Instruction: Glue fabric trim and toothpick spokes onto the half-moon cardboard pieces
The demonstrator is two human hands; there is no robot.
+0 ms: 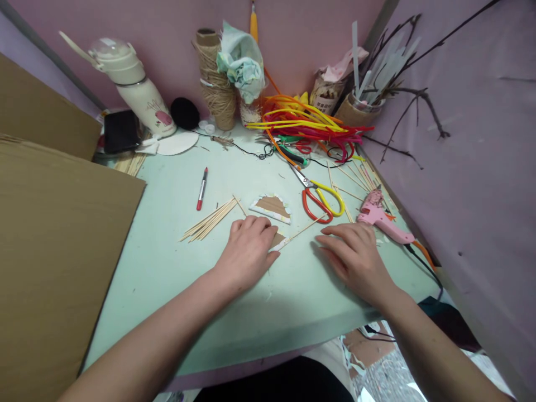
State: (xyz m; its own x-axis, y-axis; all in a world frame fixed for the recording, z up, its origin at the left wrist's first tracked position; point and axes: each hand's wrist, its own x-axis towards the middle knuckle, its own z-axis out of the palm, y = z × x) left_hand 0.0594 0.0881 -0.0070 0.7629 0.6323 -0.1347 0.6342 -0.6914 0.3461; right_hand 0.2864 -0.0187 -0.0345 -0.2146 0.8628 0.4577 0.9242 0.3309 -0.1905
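Note:
My left hand (pixel 248 248) rests low over the mat, its fingers curled over a small cardboard piece (pixel 278 240) with a pale papered edge. Most of that piece is hidden under the hand. A thin wooden stick (pixel 307 228) runs from its papered edge toward the scissors (pixel 317 202), which have one red and one yellow handle. My right hand (pixel 354 254) is held apart from the stick, fingers spread and holding nothing. Just beyond my left hand lies a half-round cardboard piece (pixel 272 207) with a papered rim. Left of it is a bundle of wooden sticks (pixel 211 220).
A pink glue gun (pixel 383 216) lies at the right, its cord trailing off the edge. A red-capped pen (pixel 202 188) lies left. Behind stand a white bottle (pixel 144 103), a twine roll (pixel 220 84) and pipe cleaners (pixel 310 120). Large cardboard (pixel 58 251) borders the left.

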